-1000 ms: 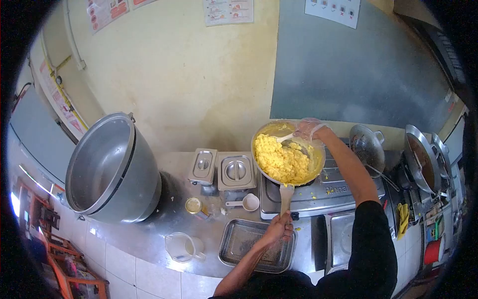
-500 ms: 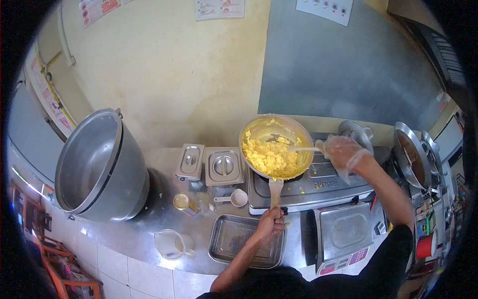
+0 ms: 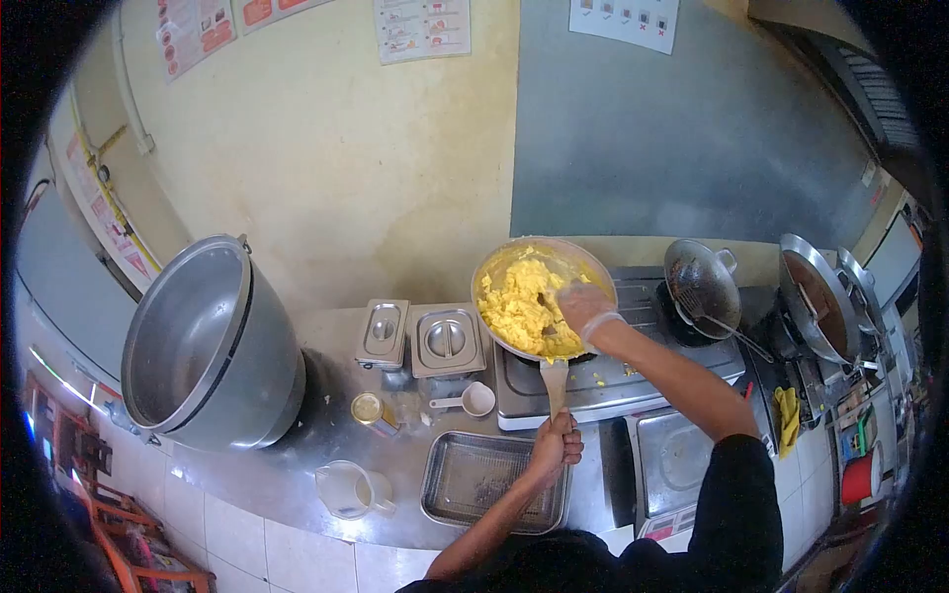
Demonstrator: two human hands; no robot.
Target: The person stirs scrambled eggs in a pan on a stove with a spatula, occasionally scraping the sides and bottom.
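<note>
A frying pan [image 3: 596, 273] is tilted over the gas stove [image 3: 633, 381], with yellow scrambled eggs [image 3: 524, 299] heaped in it. My left hand [image 3: 556, 447] is wrapped round the end of its wooden handle [image 3: 555, 381]. Inside the pan, at the right of the eggs, is my right hand [image 3: 585, 308] in a clear plastic glove. It is closed on a pale stirring spatula, which showed a moment ago and is now mostly hidden by the hand and eggs. Small bits of egg lie on the stove top.
Left stands a large metal pot [image 3: 213, 341]. Lidded steel containers [image 3: 447, 341], a measuring scoop [image 3: 477, 399], a can [image 3: 371, 411], a plastic jug [image 3: 346, 488] and a wire-racked tray [image 3: 450, 504] are on the counter. Right are a wok [image 3: 704, 272] with a strainer and a weighing scale [image 3: 674, 460].
My right hand has swung left and down from beside the pan into it, over the eggs. The eggs are pushed together more. My left hand keeps its hold; the view has shifted slightly.
</note>
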